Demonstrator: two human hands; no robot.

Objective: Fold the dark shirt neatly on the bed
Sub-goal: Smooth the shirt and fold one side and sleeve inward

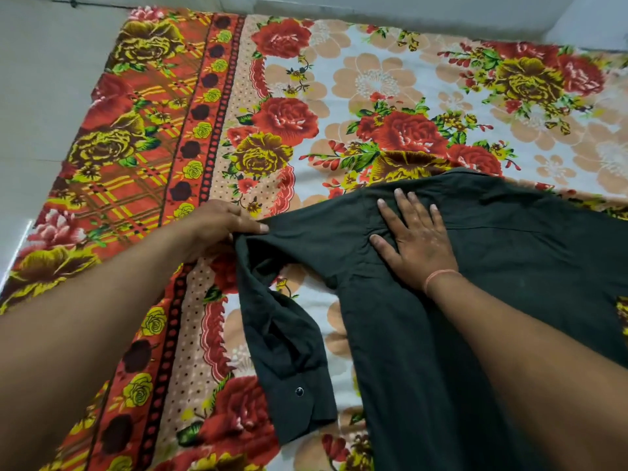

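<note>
Left hand point(217, 229): closed in a pinch on the fold of the sleeve point(289, 334), thumb tip on top of the cloth, other fingers under it and not visible. Right hand point(413, 239): fully open, palm down, fingers spread, pressed flat on the shoulder part of the dark shirt point(492, 266), gripping nothing. Thin orange thread point(440, 277) around the right wrist.

Sleeve bent at the pinched point: upper part going from the left hand toward the right hand, lower part hanging back toward the camera, lying wrinkled on the sheet. Cuff point(306, 399) at the near end, with one small dark button point(299, 391) on it. Small gap of sheet visible between the sleeve and the body of the shirt.

Dark shirt spread on the right side of the bed, body reaching from under the right hand to the bottom edge of the view, partly hidden by the right forearm. Collar area just beyond the right fingertips, not clear in detail.

Under everything, floral bedsheet point(373, 96): red and yellow roses on a pale ground, with an orange patterned border along the left side. Grey floor point(44, 96) beside the left edge of the bed.

No containers in view.
</note>
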